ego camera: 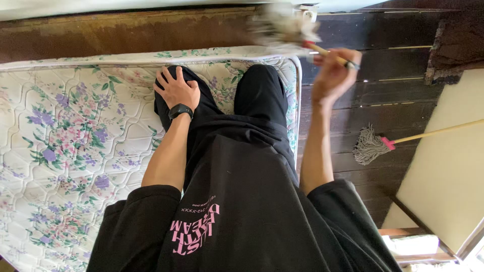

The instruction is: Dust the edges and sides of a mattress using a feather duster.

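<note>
I kneel on a floral quilted mattress [70, 131] in black trousers and a black shirt. My left hand [176, 88], with a black watch on the wrist, rests flat on my left knee with its fingers spread. My right hand [334, 70] is raised past the mattress's right edge and grips the wooden handle of a small duster brush [282, 26]. The brush's pale, blurred head reaches the brown wooden ledge [126, 32] at the top of the mattress.
A mop [372, 145] with a grey string head, pink collar and long pale handle lies on the dark plank floor [388, 95] to the right. A cream wall panel [446, 166] stands at the far right, with a window frame at the lower right corner.
</note>
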